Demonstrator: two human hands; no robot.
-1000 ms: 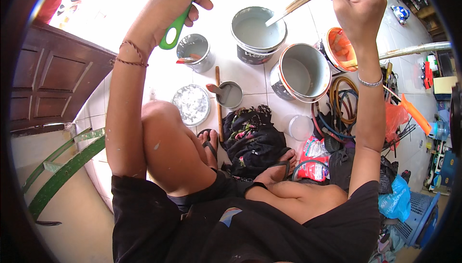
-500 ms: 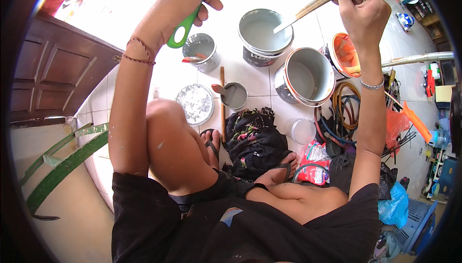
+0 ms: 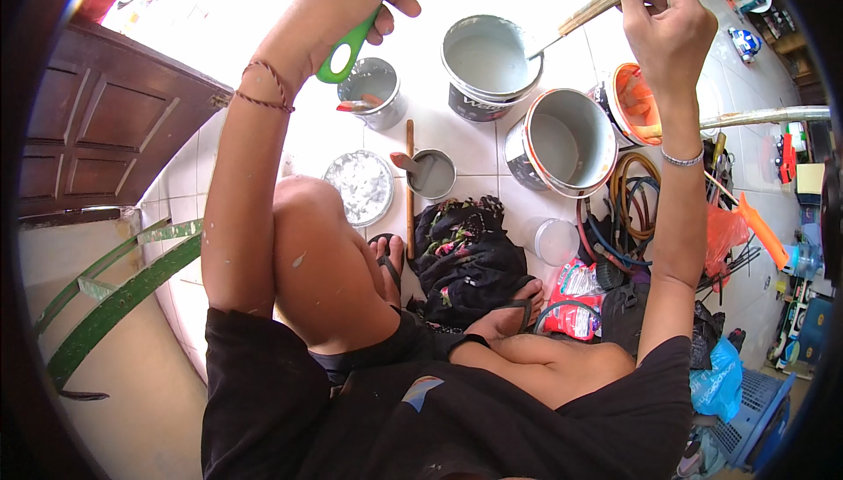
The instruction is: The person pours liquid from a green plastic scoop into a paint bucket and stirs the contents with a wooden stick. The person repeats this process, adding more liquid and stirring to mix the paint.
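At the upper left, my left hand (image 3: 356, 1) is closed round a green plastic tool (image 3: 349, 48) with a hole in its handle's end. Its broad end runs out of the top edge, so I cannot tell its kind. My right hand (image 3: 663, 32), at the upper right, grips a split wooden stick (image 3: 606, 6) with a thin pale tip. That tip slants down to the right rim of a bucket of pale grey paint (image 3: 487, 54). A second grey-coated bucket (image 3: 562, 142) stands nearer, on the right.
Around my feet are a grey pail (image 3: 369, 93), a small tin (image 3: 432, 174) with a brush, a paint-smeared lid (image 3: 358, 188) and a black floral cloth (image 3: 465, 256). An orange-lined bucket (image 3: 634, 98) and coiled hoses (image 3: 634, 199) lie right; a green metal frame (image 3: 123, 304) stands left.
My left hand and the green tool have shifted a little to the right. The stick's tip has moved right, from over the paint to the bucket's rim. The view has shifted slightly.
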